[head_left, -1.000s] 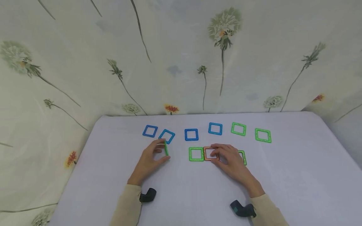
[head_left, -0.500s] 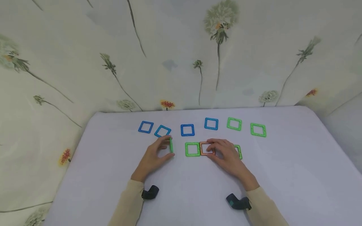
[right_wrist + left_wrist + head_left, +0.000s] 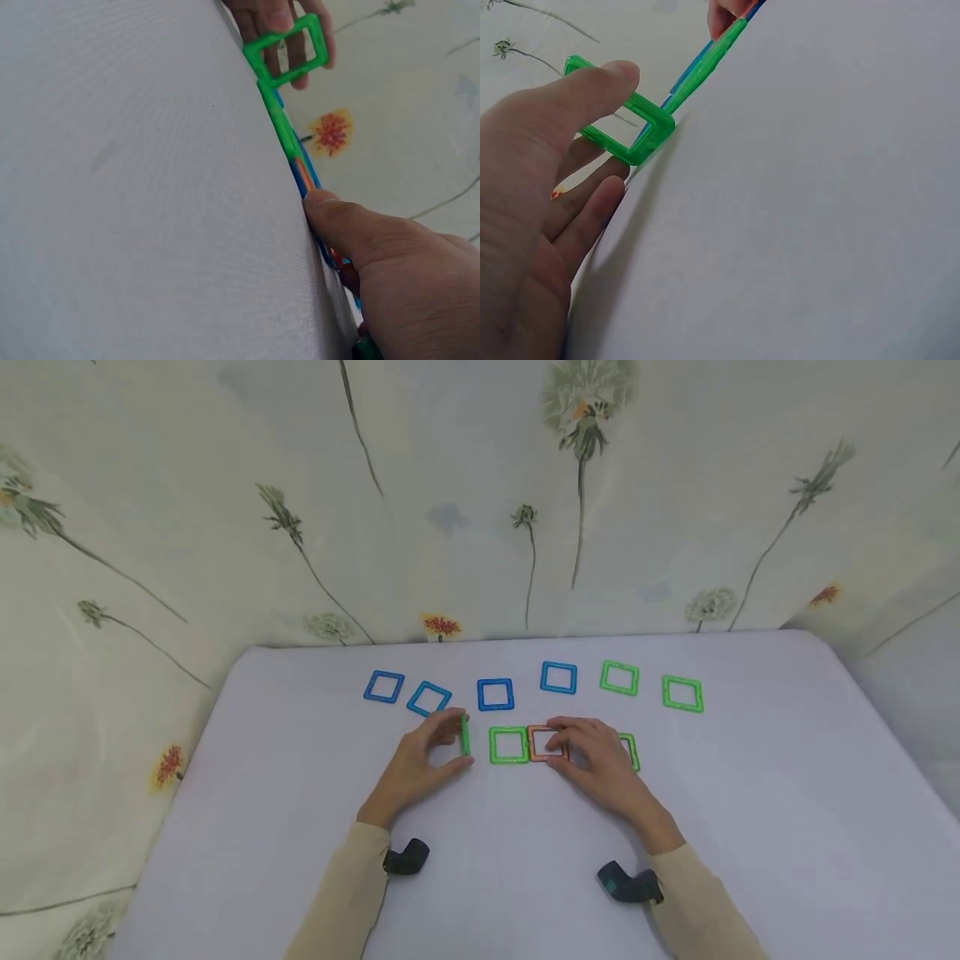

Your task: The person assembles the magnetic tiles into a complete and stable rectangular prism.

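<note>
My left hand (image 3: pixel 416 767) pinches a green square magnetic tile (image 3: pixel 660 133) between thumb and fingers, holding it upright on edge. Just to its right in the head view, a second green tile (image 3: pixel 509 730) lies flat on the table. Against that tile's right side sits an orange square tile (image 3: pixel 532 745), also flat. My right hand (image 3: pixel 603 768) grips the orange tile, thumb at its near edge and fingers at its far edge. Another green tile (image 3: pixel 634 752) is partly hidden behind the right hand. In the right wrist view, the held tile stands close to the flat green tile's end.
Farther back on the white-covered table (image 3: pixel 495 868), a loose row holds several blue tiles, among them a dark blue tile (image 3: pixel 496 682), and two green tiles, one a green tile (image 3: pixel 682 679) at the right. A flower-patterned cloth (image 3: pixel 480 560) rises behind the table.
My left hand has moved right with the upright green tile, bringing it near the flat green one. The right hand keeps its grip on the orange tile. The head view has shifted slightly.
</note>
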The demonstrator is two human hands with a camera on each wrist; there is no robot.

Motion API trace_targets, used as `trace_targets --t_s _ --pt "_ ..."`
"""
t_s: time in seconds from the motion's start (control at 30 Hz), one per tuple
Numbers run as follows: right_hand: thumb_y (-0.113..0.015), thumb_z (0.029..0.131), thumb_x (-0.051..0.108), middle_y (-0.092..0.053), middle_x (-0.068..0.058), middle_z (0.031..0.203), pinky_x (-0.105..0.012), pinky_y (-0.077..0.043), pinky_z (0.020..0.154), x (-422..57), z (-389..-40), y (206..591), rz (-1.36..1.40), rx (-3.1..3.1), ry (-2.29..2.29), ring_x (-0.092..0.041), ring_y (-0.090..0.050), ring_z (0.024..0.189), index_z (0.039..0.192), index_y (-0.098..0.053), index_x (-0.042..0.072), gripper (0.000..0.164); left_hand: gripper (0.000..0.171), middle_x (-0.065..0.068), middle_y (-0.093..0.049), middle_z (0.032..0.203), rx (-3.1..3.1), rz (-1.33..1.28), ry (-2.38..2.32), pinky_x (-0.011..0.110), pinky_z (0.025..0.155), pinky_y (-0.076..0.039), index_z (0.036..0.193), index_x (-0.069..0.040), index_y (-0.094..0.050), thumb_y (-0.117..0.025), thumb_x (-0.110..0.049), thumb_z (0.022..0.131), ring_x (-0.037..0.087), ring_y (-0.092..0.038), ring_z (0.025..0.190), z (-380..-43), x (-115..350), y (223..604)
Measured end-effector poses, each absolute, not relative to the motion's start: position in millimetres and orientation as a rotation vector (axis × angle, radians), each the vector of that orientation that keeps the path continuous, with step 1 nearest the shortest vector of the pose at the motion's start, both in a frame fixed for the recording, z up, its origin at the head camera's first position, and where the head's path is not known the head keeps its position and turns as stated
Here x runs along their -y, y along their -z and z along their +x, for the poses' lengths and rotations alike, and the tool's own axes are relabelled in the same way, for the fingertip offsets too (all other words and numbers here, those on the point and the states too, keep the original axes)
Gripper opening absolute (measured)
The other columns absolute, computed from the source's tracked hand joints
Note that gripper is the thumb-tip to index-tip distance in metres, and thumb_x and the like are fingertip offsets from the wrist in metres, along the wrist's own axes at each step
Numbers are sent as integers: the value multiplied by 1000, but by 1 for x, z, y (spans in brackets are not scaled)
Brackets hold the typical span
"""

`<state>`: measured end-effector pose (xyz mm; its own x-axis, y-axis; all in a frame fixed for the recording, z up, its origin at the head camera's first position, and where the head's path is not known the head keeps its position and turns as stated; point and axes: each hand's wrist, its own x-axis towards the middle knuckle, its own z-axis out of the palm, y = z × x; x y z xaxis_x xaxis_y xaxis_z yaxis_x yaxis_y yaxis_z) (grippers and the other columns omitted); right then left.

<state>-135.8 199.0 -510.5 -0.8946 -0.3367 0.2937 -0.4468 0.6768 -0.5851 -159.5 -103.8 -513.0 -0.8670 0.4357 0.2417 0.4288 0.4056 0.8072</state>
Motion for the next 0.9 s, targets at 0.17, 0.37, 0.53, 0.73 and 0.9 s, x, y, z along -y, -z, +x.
trace_targets --t_s 0.17,0.37,0.53,0.73,0.9 --pt "-74 82 21 -57 0 131 -51 -30 102 -198 -137 509 641 2739 -1017 -23 -46 123 98 -64 23 19 70 -3 -54 133 -2617 838 -1499 21 97 -46 141 -22 -39 -75 -28 80 10 -53 121 -162 97 511" --pt "-74 82 22 -56 1 132 -51 -29 104 -198 -138 511 636 2746 -1024 -22 -45 124 98 -64 25 20 70 -5 -55 132 -2612 827 -1497 18 97 -45 139 -21 -41 -77 -23 79 7 -53 121 -163 91 512" --pt "-74 82 22 -56 2 133 -51 -28 105 -199 -138 510 633 2749 -1031 -22 -45 125 99 -64 25 20 71 -7 -53 134 -2577 807 -1535 19 97 -45 139 -20 -42 -78 -20 77 8 -53 121 -164 90 510" --pt "-74 82 23 -56 4 133 -50 -28 106 -199 -138 511 617 2759 -1052 -20 -44 126 98 -63 25 20 73 -5 -54 134 -2563 780 -1568 20 97 -46 139 -20 -41 -78 -19 77 9 -54 121 -163 89 510" --pt "-74 82 23 -57 4 131 -50 -29 105 -199 -138 512 620 2753 -1045 -20 -45 125 97 -64 25 19 59 -4 -56 132 -2546 700 -1584 18 93 -47 127 -20 -47 -78 -19 77 9 -59 115 -161 89 513"
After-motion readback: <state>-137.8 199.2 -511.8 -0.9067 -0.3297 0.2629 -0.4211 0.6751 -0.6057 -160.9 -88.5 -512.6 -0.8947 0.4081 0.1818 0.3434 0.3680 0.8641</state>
